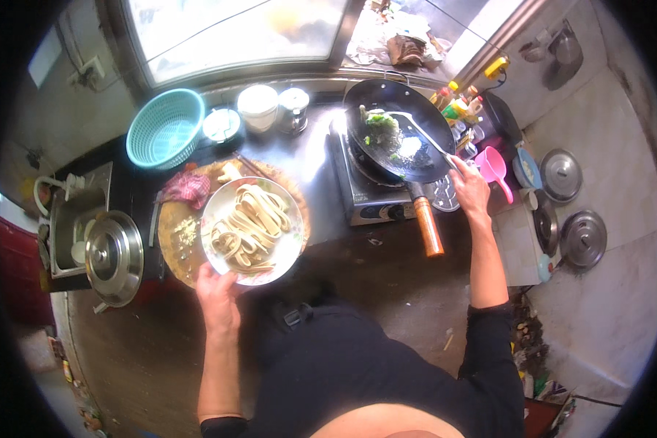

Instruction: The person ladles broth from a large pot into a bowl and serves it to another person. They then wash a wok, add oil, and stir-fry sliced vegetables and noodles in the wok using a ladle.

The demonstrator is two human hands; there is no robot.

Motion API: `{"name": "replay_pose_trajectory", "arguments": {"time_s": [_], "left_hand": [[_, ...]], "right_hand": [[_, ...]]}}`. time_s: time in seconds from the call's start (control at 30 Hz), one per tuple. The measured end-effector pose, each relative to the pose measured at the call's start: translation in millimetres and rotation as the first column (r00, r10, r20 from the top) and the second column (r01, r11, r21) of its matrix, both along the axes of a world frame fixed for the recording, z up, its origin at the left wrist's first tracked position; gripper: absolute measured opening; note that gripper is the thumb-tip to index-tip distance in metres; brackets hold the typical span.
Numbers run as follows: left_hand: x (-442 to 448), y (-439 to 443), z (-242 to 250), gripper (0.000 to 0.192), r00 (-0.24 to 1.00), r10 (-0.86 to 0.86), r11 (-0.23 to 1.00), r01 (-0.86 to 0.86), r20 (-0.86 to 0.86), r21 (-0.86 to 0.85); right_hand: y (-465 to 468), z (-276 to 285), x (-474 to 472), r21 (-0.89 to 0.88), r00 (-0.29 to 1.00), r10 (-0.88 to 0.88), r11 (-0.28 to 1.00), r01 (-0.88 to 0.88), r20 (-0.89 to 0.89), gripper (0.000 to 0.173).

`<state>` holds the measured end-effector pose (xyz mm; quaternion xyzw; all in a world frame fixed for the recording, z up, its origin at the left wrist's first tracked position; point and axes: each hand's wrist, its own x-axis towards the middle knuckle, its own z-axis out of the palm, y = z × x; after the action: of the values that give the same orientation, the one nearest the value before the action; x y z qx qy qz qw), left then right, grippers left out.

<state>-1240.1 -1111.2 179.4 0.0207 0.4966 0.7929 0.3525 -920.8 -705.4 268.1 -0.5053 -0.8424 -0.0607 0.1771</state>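
Observation:
My left hand point(219, 293) grips the near rim of a white floral plate point(290, 257). Pale, wide strips like noodles or tofu skin point(252, 224) lie folded on it. The plate is held over the left part of the counter, partly covering a round wooden chopping board point(169, 241). In my right hand point(471, 183) is the handle of a metal spatula point(424, 134), its blade end among chopped greens point(382, 123) in a black wok point(361, 159). The wok sits on a gas stove point(369, 202), its wooden handle point(428, 227) pointing towards me.
Chopped garlic point(187, 231), a ginger piece point(230, 172) and a red checked cloth point(186, 189) lie on the board. A turquoise basket point(167, 128) stands behind. Left are a sink point(60, 235) and pot lid point(115, 254); right, seasoning bottles point(455, 107) and a pink ladle point(493, 163).

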Motion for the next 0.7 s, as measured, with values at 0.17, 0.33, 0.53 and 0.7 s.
{"name": "replay_pose_trajectory", "arguments": {"time_s": [0.17,0.33,0.53,0.7], "left_hand": [[22.4,22.0,24.1,0.045,0.993,-0.113,0.993,0.112,0.026,0.025],[34.8,29.9,36.5,0.052,0.981,-0.165,0.984,0.171,0.104,-0.052],[26.9,57.4,59.6,0.054,0.96,-0.277,0.953,0.272,-0.025,-0.13],[7.4,129.4,92.3,0.052,0.903,-0.413,0.908,0.398,-0.12,-0.135]], "right_hand": [[-11.3,8.8,24.2,-0.07,0.995,0.031,0.997,-0.024,0.098,0.032],[-24.8,58.3,90.5,-0.079,0.996,0.069,0.995,-0.064,0.061,0.03],[-1.4,63.8,96.3,-0.186,0.983,0.178,0.968,-0.167,0.045,0.032],[31.2,7.1,34.3,-0.086,0.971,0.236,0.967,-0.239,-0.041,0.031]]}}
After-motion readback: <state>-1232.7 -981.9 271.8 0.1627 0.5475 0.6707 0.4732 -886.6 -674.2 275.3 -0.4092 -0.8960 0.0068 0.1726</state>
